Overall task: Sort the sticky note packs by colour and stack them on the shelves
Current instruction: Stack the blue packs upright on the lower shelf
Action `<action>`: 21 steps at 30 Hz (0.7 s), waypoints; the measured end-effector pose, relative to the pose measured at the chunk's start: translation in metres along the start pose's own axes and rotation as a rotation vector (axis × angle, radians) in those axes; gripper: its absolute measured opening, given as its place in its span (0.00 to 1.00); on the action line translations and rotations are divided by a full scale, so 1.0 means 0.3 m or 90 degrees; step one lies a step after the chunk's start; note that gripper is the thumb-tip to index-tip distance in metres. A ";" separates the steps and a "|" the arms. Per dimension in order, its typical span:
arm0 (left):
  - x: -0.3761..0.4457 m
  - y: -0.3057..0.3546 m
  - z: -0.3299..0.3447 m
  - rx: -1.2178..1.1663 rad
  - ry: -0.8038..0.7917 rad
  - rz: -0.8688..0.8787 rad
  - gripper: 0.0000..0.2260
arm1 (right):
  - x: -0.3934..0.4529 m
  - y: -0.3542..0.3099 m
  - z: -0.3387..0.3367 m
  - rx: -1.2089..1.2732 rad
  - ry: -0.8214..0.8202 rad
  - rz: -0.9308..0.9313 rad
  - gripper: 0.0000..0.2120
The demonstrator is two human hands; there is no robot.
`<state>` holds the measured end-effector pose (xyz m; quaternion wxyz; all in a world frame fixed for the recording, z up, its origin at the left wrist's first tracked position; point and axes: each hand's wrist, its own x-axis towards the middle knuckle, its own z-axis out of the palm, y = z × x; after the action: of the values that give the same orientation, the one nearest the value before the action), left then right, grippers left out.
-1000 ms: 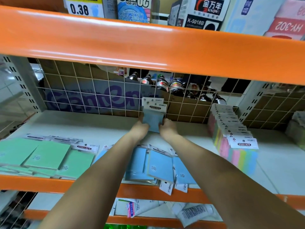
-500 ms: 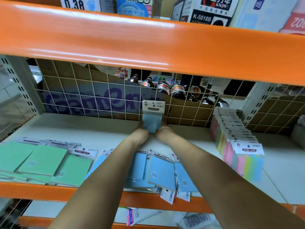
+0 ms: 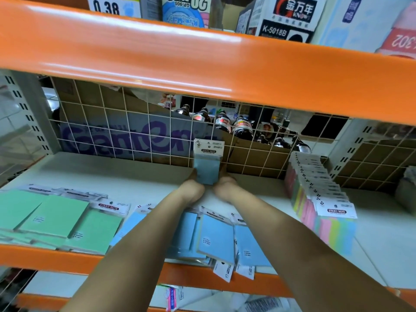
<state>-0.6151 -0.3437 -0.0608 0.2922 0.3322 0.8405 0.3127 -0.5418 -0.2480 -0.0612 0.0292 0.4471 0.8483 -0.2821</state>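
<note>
Blue sticky note packs [image 3: 207, 163] stand upright at the back of the white shelf [image 3: 112, 176], against the wire grid. My left hand [image 3: 191, 190] holds their left side and my right hand [image 3: 225, 188] holds their right side; the fingers are mostly hidden behind the packs. More blue packs [image 3: 216, 237] lie loose at the shelf's front centre, under my forearms. Green packs [image 3: 51, 215] lie flat at the front left. A row of multicoloured packs [image 3: 324, 203] stands upright on the right.
An orange beam [image 3: 202, 64] of the upper shelf hangs low overhead. The wire grid [image 3: 135, 136] closes the back, with a cardboard box and dark bottles [image 3: 240, 127] behind it. An orange front rail [image 3: 45, 257] edges the shelf. A lower shelf holds more packets.
Both hands have pushed the upright blue packs farther back until they stand by the wire grid. The packs now sit squarer and more upright.
</note>
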 end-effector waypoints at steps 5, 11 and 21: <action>-0.079 0.001 -0.028 0.054 0.138 0.011 0.21 | -0.060 0.039 -0.011 0.103 0.044 -0.060 0.26; -0.210 0.016 -0.084 0.234 0.201 -0.014 0.13 | -0.181 0.085 -0.064 -0.009 0.105 -0.161 0.15; -0.346 0.030 -0.009 0.328 0.133 -0.028 0.14 | -0.364 0.165 -0.016 -0.293 0.153 -0.183 0.27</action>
<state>-0.5507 -0.4162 -0.0232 0.1167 0.3433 0.9248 0.1149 -0.4370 -0.3047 -0.0466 -0.0108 0.3339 0.9421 -0.0287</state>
